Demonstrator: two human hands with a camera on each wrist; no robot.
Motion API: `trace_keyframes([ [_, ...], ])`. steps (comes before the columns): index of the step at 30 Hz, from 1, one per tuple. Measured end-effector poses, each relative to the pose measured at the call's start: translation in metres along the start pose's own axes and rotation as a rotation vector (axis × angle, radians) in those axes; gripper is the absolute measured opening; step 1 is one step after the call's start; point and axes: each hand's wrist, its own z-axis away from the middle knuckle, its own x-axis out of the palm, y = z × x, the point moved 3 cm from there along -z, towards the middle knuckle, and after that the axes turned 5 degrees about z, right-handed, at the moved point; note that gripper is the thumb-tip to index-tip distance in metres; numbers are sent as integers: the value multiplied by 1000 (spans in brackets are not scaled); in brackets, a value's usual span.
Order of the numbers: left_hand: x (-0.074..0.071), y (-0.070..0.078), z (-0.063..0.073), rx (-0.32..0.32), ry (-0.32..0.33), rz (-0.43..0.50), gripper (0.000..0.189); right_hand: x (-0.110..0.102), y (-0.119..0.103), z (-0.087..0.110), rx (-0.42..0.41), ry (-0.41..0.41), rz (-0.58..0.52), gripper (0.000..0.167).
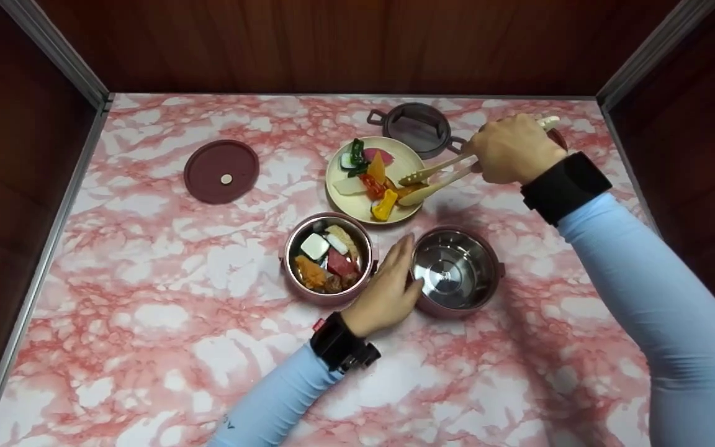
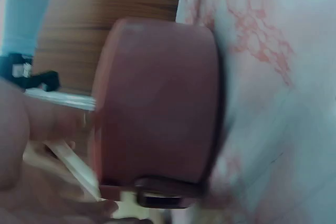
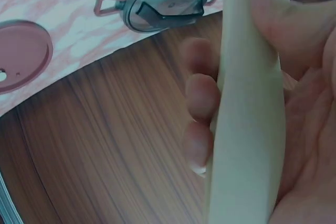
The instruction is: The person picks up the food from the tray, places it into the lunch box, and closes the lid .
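1. Right hand [image 1: 512, 149]: fingers curled round the tongs [image 1: 439, 184], thumb pressing the near side in the right wrist view. Firm grip, nothing else held.
2. Tongs reach down and left to the right side of the cream plate [image 1: 404, 158], heads slightly apart, an orange-brown piece [image 1: 412, 189] between them. We can't tell if it's pinched yet.
3. Left hand [image 1: 388, 295]: fingers straight, thumb spread, nothing grasped. It lies along the left side of the steel-lined pot [image 1: 466, 267], apparently touching; left wrist view is too blurred for us to confirm.
4. Food-filled pot [image 1: 329, 300] stands on the other side of that hand, just in front of the plate. Dark see-through lid [image 1: 416, 133] sits just behind the plate; maroon lid [image 1: 215, 167] lies well off to the left.
5. Step in hand, we judge: picking food with the tongs. Best to slide both heads low round the piece's middle, then squeeze evenly; smooth pieces may slip.
6. We'd watch the yellow piece [image 1: 385, 206] close by; a wide sweep could drag it. Light left-hand pressure should steady the pot without tipping it.
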Motion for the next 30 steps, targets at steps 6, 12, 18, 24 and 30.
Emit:
trace_keyframes([
  [6,3,-14,-10,-28,44,153,64,5,1,-2,-20,-1,11,23],
  [12,7,-16,-6,-28,52,210,65,2,-2,-1,-87,99,80,3],
  [18,6,-15,-5,-17,58,205,64,-14,-8,5,-107,151,129,20],
  [24,4,-16,-5,-12,54,210,63,-26,0,11,-61,143,57,3],
  [30,6,-17,-6,-19,56,210,62,-19,12,13,32,36,-11,12],
])
